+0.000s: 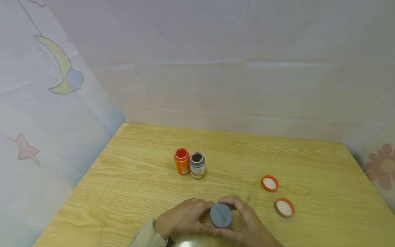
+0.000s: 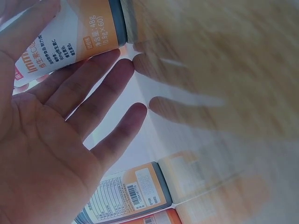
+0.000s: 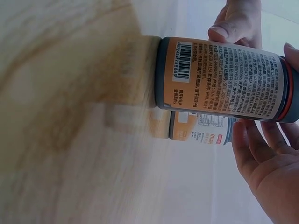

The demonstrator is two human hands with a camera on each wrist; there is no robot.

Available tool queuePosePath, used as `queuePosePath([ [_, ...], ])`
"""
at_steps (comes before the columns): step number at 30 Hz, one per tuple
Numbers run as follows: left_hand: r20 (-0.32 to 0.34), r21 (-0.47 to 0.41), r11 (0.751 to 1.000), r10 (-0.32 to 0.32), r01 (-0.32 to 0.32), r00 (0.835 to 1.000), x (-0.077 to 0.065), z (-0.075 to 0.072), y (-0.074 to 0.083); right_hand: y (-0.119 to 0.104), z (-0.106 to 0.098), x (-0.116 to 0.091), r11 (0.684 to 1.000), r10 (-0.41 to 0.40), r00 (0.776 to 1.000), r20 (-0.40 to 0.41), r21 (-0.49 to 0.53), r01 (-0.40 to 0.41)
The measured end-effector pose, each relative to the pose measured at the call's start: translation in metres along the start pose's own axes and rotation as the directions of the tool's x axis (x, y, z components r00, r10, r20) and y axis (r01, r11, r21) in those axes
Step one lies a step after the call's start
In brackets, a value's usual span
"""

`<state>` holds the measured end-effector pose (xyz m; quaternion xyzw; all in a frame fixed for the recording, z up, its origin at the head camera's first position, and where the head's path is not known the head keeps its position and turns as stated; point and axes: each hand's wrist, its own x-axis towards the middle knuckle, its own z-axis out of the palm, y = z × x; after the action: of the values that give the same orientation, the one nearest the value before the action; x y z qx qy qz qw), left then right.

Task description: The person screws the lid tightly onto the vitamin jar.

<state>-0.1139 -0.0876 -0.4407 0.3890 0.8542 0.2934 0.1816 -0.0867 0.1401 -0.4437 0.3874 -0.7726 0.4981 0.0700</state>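
A vitamin bottle with a dark grey lid (image 1: 220, 215) stands upright on the wooden table near its front. My left hand (image 1: 188, 216) holds its body from the left, thumb and fingers on either side. In the left wrist view, the orange and white label (image 2: 70, 37) shows between them, with the lower fingers spread near the table. From the right, my right hand (image 1: 247, 223) pinches around the lid with thumb and index finger. The right wrist view shows the bottle's barcode side (image 3: 182, 65) and a red ring under the lid.
Further back, an uncapped orange bottle (image 1: 182, 163) and an uncapped grey bottle (image 1: 197, 168) stand side by side with ragged foil at their rims. Two orange-rimmed lids (image 1: 270, 183) (image 1: 284, 207) lie liner-up at the right. A printed cloth (image 1: 234, 68) backs the table (image 1: 129, 192).
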Motion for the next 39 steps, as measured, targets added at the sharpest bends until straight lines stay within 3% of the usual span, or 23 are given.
queuePosePath([
  [10,-0.008,0.040,0.999,0.016,-0.016,1.000,-0.001,-0.001,0.001,0.000,-0.001,-0.002,0.999,0.005,1.000,0.004,-0.040,-0.004],
  [18,-0.021,0.038,0.999,-0.025,0.026,0.999,-0.004,-0.002,0.001,-0.005,-0.005,-0.007,0.980,0.189,0.982,-0.007,-0.067,-0.189],
  [25,-0.082,0.054,0.998,-0.038,0.043,0.996,-0.010,-0.001,-0.007,-0.001,-0.014,-0.009,0.989,0.080,0.996,-0.048,-0.124,-0.085],
  [33,-0.116,0.028,0.994,-0.101,0.105,0.988,-0.020,-0.012,-0.013,-0.005,-0.019,-0.011,0.978,0.118,0.991,-0.059,-0.167,-0.127],
  [39,-0.139,0.007,0.982,-0.185,0.188,0.973,-0.031,-0.022,-0.021,-0.001,-0.023,-0.014,0.976,0.096,0.992,-0.077,-0.188,-0.109],
])
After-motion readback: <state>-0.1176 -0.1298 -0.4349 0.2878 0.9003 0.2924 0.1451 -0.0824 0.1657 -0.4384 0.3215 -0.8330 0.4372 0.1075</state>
